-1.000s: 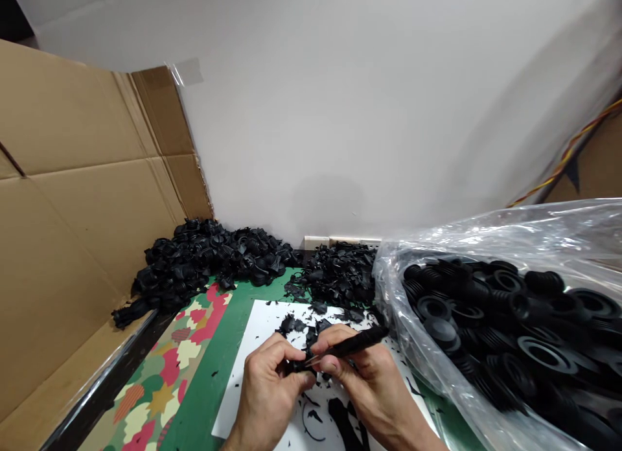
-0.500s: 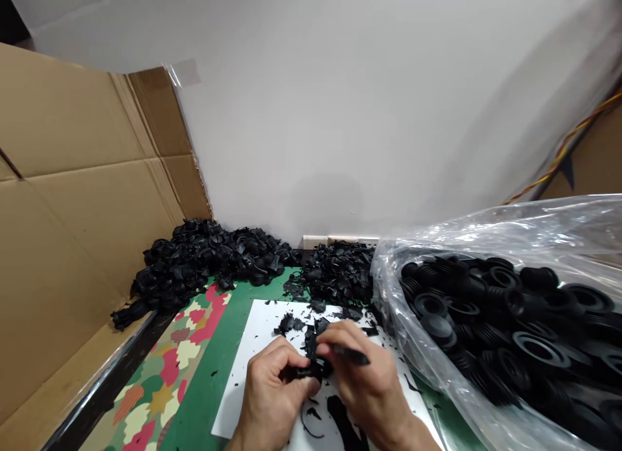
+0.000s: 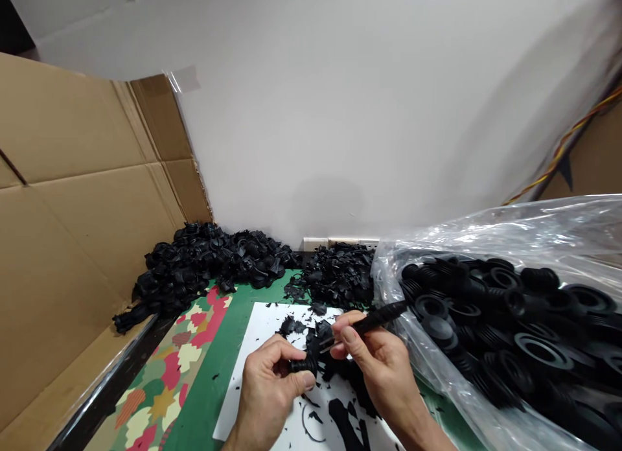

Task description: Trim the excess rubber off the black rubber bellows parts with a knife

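Note:
My left hand [image 3: 272, 389] pinches a small ribbed black rubber part [image 3: 304, 365] between thumb and fingers, over a white board [image 3: 243, 383]. Just right of it, my right hand [image 3: 379, 360] holds a black pen-like tool [image 3: 381, 316]; its thin metal tip points left, close to the rubber part. Black rubber scraps [image 3: 291, 325] lie on the board behind and between my hands. A long black piece [image 3: 344, 425] and a thin curved strip rest near the front of the board.
At the right, a clear plastic bag [image 3: 403, 334] holds ribbed black rubber parts. Black parts [image 3: 208, 260] are heaped at the back left, beside a pile of shavings [image 3: 340, 273]. A cardboard wall [image 3: 87, 231] stands left; a patterned strip [image 3: 170, 373] lies on the green surface [image 3: 208, 373].
My right hand has turned and drawn back to the right, and the tool now shows at full length, its rear end up to the right. The ribbed part in my left hand is more visible.

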The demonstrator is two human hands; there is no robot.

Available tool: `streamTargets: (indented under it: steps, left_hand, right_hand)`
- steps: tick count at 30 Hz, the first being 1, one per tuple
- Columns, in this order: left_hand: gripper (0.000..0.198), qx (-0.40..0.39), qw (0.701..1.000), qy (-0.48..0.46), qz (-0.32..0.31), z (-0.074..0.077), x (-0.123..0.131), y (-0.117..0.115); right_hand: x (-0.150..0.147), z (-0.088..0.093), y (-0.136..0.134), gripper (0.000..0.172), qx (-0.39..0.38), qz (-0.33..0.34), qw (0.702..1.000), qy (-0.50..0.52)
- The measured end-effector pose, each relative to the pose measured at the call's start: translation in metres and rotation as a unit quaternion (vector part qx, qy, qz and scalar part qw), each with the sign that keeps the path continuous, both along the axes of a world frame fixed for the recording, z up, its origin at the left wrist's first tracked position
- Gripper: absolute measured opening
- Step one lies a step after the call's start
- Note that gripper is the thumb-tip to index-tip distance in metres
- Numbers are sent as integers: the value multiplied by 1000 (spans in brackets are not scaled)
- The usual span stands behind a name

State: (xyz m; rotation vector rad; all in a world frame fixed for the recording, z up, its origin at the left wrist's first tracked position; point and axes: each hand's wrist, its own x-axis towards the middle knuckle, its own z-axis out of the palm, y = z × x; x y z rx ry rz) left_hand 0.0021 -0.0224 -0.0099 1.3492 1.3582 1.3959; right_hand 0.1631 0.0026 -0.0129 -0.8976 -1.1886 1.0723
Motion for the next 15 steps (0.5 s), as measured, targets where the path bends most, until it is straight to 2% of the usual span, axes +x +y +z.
streamTargets:
  steps: [4, 8, 15]
  left_hand:
    - [11, -2, 1000, 5, 0, 2, 0, -2]
    - [9, -2, 1000, 17, -6, 2, 1, -3]
    - [11, -5, 1000, 24, -4, -3, 1, -1]
  right_hand:
    - [-1, 2, -4, 30, 7, 61, 998, 32]
    - [-5, 4, -9, 26, 41, 96, 995, 9]
    - [-9, 7, -9, 25, 168, 44, 981, -84]
